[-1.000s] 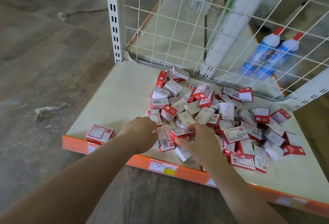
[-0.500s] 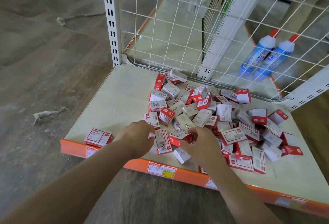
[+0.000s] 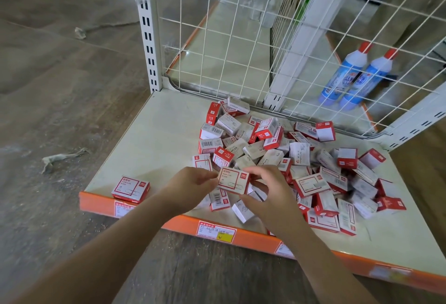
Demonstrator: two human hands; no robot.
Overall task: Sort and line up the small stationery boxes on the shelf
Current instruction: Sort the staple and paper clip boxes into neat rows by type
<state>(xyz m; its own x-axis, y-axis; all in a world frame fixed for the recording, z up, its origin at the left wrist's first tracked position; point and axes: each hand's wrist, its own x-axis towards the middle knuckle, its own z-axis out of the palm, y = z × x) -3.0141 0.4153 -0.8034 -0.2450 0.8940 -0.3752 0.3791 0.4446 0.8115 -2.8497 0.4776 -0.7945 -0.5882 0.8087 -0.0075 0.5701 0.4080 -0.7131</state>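
The right hand (image 3: 270, 192) and the left hand (image 3: 193, 186) together pinch one red-and-white box (image 3: 233, 181), fingers curled on its right and left ends, holding it raised above the near side of the pile (image 3: 289, 158). One second earlier both hands were lower, knuckles down among the boxes, and this box lay in the heap. The pile covers the centre and right of the shelf (image 3: 156, 134). A single box (image 3: 130, 189) sits apart at the near left corner, touching the orange front edge (image 3: 183, 224). The left half of the shelf, up to the white upright (image 3: 147, 38) and wire grid (image 3: 217, 38), is open surface.
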